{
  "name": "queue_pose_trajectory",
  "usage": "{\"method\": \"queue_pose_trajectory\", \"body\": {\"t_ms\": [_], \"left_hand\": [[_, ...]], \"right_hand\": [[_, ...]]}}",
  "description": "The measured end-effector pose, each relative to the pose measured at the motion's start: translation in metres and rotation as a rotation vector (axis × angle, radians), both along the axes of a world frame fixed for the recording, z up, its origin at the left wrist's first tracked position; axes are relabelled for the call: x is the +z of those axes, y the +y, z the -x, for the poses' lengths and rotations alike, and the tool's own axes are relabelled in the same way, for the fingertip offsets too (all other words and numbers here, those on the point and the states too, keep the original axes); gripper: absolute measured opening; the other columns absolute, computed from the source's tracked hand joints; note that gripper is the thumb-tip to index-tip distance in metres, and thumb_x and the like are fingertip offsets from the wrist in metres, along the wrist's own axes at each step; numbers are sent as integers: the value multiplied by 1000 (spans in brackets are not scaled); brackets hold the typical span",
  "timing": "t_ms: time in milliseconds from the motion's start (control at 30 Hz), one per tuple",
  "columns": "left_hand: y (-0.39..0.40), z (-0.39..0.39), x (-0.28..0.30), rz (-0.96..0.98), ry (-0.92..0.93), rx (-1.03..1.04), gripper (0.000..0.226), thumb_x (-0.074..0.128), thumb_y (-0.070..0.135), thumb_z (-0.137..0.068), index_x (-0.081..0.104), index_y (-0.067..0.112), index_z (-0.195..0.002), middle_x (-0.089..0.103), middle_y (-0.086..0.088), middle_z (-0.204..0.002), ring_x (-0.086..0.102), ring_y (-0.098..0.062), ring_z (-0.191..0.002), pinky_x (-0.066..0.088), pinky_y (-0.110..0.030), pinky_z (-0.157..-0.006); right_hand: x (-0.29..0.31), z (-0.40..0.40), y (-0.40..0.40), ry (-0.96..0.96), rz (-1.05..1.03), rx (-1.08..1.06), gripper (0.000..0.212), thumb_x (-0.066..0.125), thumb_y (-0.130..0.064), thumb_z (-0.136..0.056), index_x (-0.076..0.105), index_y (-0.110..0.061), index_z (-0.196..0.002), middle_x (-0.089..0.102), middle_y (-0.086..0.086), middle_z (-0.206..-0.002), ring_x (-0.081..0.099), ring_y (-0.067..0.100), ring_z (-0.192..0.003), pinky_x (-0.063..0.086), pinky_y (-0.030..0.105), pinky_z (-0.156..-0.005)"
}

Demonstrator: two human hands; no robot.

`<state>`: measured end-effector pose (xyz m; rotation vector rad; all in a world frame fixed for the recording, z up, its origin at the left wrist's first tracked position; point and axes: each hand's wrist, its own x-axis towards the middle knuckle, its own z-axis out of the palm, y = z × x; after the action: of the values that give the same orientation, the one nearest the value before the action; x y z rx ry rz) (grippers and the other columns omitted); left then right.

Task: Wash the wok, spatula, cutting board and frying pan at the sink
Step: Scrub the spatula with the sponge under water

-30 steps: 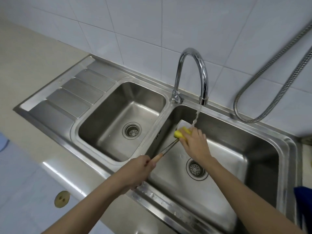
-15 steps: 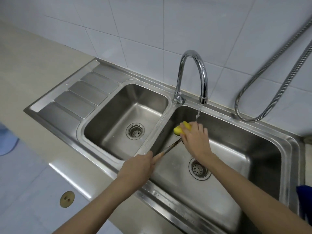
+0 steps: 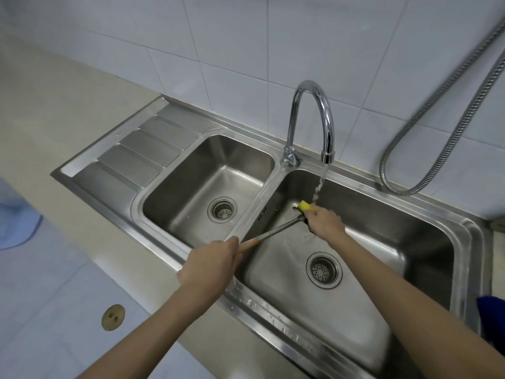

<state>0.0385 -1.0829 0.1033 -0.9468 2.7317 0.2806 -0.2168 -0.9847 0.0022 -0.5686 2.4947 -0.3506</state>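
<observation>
My left hand [image 3: 211, 262] grips the wooden handle end of the spatula [image 3: 276, 230], whose metal shaft runs up and right over the right basin [image 3: 382, 269]. My right hand [image 3: 325, 222] holds a yellow sponge [image 3: 304, 206] against the spatula's blade, which is mostly hidden under the hand and sponge. Water runs from the chrome faucet [image 3: 314, 119] onto the sponge and my right hand. The wok, cutting board and frying pan are not in view.
The left basin [image 3: 191, 203] holds only its drain. A ribbed drainboard [image 3: 131, 151] lies at the far left, on a beige counter [image 3: 54, 105]. A metal hose [image 3: 437, 119] hangs on the tiled wall. Something blue [image 3: 492, 315] shows at the right edge.
The camera view has shifted so the sink sits further right. My right hand with the sponge has slid slightly along the spatula blade; the water stream now looks fuller.
</observation>
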Motion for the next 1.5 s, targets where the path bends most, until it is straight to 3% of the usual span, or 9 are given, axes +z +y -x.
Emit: {"method": "queue_pose_trajectory", "body": {"t_ms": [100,267,433,600,767,1000,1133,1333,1500], "left_hand": [[3,8,4,17,-31,21,26,39,46,-97,36,24,-84,48,5,-72,55,-26,-66,55,-45,-66],[18,10,23,104,8,-75,22,37,40,-99,36,22,-86,47,2,-76,56,-29,-67,54,-44,-61],[23,30,30,137,-37,-104,21,38,33,-101,48,16,-104,56,-2,-91,62,-31,-81,42,-37,-56],[18,37,31,120,-7,-142,19,39,33,-99,50,17,-100,56,-1,-100,62,-29,-81,39,-37,-59],[13,34,20,-160,102,12,33,40,45,-96,53,15,-88,60,-1,-79,59,-23,-72,37,-31,-57],[23,36,23,-952,172,325,27,44,39,-98,57,15,-102,63,-4,-71,47,-11,-42,34,-21,-35],[13,29,33,-1072,169,398,33,38,30,-101,60,7,-102,52,-2,-62,47,-12,-43,37,-23,-39],[17,17,40,-1002,150,404,38,34,34,-101,59,6,-100,45,3,-53,39,-8,-37,30,-19,-37],[20,20,36,-1003,123,402,36,32,35,-101,56,8,-101,45,2,-56,38,-7,-36,31,-19,-36]], "right_hand": [[6,-10,-4,48,77,38,48,27,-53,-96,51,-29,-130,52,21,-126,46,40,-117,39,45,-97],[11,21,6,69,110,-187,44,30,-53,-95,57,-22,-111,55,21,-122,49,40,-115,40,45,-94],[23,2,3,227,250,-148,37,34,-42,-98,54,-25,-125,52,21,-116,46,39,-111,36,44,-93],[27,-4,2,235,277,-199,36,39,-42,-97,57,-26,-124,52,17,-117,45,36,-110,35,41,-92],[31,-34,-5,499,463,71,37,50,-37,-95,57,-25,-129,51,9,-111,44,24,-101,34,34,-82],[25,-37,16,640,692,-72,42,42,-37,-98,49,-25,-137,48,8,-124,42,22,-110,33,33,-94],[12,-26,27,617,571,-72,41,44,-41,-95,53,-27,-132,51,12,-123,47,29,-108,39,41,-88],[14,-3,24,733,273,54,41,59,-37,-90,54,-27,-129,54,14,-117,47,30,-102,39,40,-81],[6,-22,15,652,333,290,32,52,-38,-94,58,-30,-124,56,10,-116,51,30,-102,41,40,-81]]}}
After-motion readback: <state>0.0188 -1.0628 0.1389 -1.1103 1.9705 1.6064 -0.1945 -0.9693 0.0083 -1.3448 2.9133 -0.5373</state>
